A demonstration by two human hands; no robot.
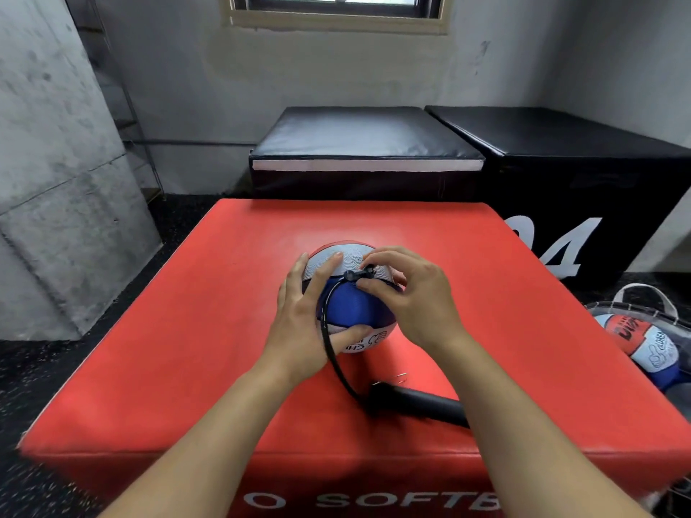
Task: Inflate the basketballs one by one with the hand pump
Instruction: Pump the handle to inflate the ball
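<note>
A small red, white and blue basketball (353, 304) sits on the red soft box (187, 330). My left hand (304, 312) holds its left side, fingers spread over the top and thumb under the near side. My right hand (409, 297) pinches the black needle fitting (359, 274) at the ball's top. From that fitting a black hose (329, 338) curves down over the ball to the black hand pump (418, 401), which lies on the box near me, partly under my right forearm.
A clear bag (643, 315) on the floor at the right holds another red, white and blue ball (643, 345). Two black padded boxes (359, 143) stand behind the red one, the right one taller. A concrete wall is at the left.
</note>
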